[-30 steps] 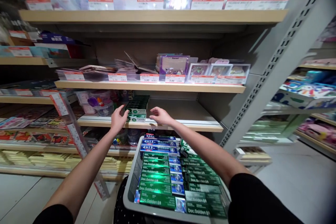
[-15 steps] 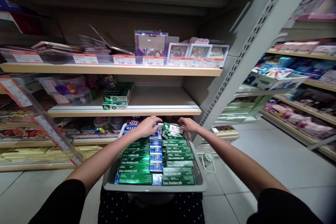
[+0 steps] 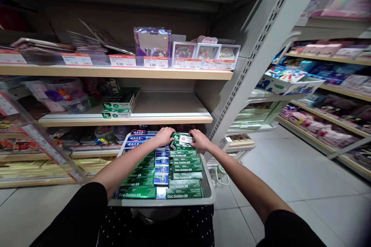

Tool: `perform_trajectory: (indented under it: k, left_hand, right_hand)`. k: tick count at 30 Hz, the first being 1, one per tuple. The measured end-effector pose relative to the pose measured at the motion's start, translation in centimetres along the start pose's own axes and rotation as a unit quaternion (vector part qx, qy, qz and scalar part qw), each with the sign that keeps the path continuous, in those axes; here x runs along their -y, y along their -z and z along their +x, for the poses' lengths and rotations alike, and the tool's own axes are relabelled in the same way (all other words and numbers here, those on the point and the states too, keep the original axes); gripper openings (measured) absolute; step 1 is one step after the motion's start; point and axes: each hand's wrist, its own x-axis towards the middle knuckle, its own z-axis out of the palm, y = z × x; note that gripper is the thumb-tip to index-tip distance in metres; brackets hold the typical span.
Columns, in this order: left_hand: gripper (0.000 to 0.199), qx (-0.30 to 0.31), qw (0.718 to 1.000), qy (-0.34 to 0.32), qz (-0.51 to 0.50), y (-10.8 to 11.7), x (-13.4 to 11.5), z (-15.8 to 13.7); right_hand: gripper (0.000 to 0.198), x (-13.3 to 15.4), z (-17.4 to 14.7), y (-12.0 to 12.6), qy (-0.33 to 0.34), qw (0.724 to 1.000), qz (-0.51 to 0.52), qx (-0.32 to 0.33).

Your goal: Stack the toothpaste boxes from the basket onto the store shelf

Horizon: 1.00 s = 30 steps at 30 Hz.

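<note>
A grey tray rests at my lap, packed with rows of green and blue toothpaste boxes. Toward its far edge lies a green-and-white toothpaste box, on top of other green boxes. My left hand has its fingers closed at the left end of that box. At the right end, my right hand pinches it between thumb and fingers. Dark green Doc.Golden boxes fill the near right of the tray, beside a column of blue box ends.
A shelf just beyond the tray holds a stack of green toothpaste boxes and clear plastic tubs. Above it runs a shelf with price tags. A grey upright post stands at the right.
My hands have come closer together and closed on the two ends of the green-and-white toothpaste box. The view has shifted slightly, so the shelves and tray sit further left.
</note>
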Motion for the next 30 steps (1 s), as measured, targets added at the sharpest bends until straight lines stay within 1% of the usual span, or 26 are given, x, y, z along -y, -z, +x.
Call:
perform_trajectory:
  k: [2,4,6,8,9,10,12,13,14,15,17,19,20,22,24,25,27,30]
  left_hand:
    - [0.039,-0.027,0.997,-0.001,-0.066,1.3,0.5,-1.4]
    - [0.037,-0.048,0.985,0.015,-0.163,2.6,1.1,-3.6]
    - [0.036,-0.044,0.959,0.041,-0.277,3.6,1.7,-6.4]
    - [0.036,-0.030,0.914,0.074,-0.399,4.2,2.1,-9.7]
    - [0.036,-0.024,0.887,0.095,-0.452,4.2,2.3,-11.3]
    - [0.037,-0.020,0.862,0.113,-0.494,4.0,2.4,-12.8]
    - [0.040,-0.036,0.824,0.146,-0.546,3.2,2.4,-15.3]
    - [0.043,-0.056,0.813,0.156,-0.557,2.6,2.5,-16.3]
    - [0.048,-0.080,0.808,0.164,-0.560,1.9,2.5,-17.1]
    - [0.052,-0.104,0.805,0.170,-0.558,1.1,2.5,-17.6]
    - [0.051,-0.144,0.804,0.175,-0.550,-0.4,2.5,-18.2]
    - [0.043,-0.177,0.801,0.181,-0.543,-1.5,2.6,-18.4]
    - [0.040,-0.191,0.799,0.182,-0.541,-1.9,2.6,-18.3]
    - [0.038,-0.202,0.794,0.187,-0.543,-2.4,2.7,-18.3]
    - [0.039,-0.203,0.786,0.196,-0.551,-2.5,2.8,-18.3]
    - [0.039,-0.205,0.782,0.201,-0.554,-2.4,2.8,-18.4]
    - [0.041,-0.212,0.780,0.208,-0.550,-2.4,2.8,-18.5]
    - [0.044,-0.210,0.788,0.211,-0.538,-2.3,2.8,-18.6]
  right_hand:
    - [0.041,0.5,-0.3,0.8,0.007,0.999,0.050,-0.006]
    - [0.042,1.7,-1.0,2.0,0.023,0.994,0.110,-0.002]
    - [0.043,3.4,-2.0,3.3,0.048,0.982,0.182,0.015]
    - [0.042,5.5,-3.1,3.9,0.051,0.960,0.270,0.054]
    - [0.040,6.5,-3.6,3.9,0.039,0.942,0.324,0.079]
    - [0.038,7.4,-3.9,3.5,0.022,0.918,0.382,0.107]
    - [0.035,9.0,-4.3,2.1,-0.021,0.859,0.490,0.147]
    - [0.035,9.7,-4.4,1.3,-0.045,0.832,0.531,0.154]
    - [0.036,10.3,-4.3,0.4,-0.071,0.810,0.563,0.148]
    - [0.037,10.8,-4.1,-0.4,-0.098,0.795,0.584,0.134]
    - [0.040,11.7,-3.7,-1.4,-0.147,0.777,0.603,0.106]
    - [0.043,12.3,-3.3,-1.6,-0.175,0.772,0.603,0.097]
    - [0.044,12.6,-3.2,-1.5,-0.180,0.776,0.597,0.096]
    - [0.046,13.2,-3.1,-1.3,-0.177,0.793,0.577,0.087]
    - [0.046,13.8,-3.2,-1.4,-0.162,0.810,0.562,0.048]
    - [0.044,14.0,-3.3,-1.7,-0.155,0.813,0.561,0.022]
    - [0.038,14.5,-3.6,-2.6,-0.145,0.807,0.572,-0.032]
    - [0.044,15.0,-4.1,-4.2,-0.135,0.789,0.591,-0.100]
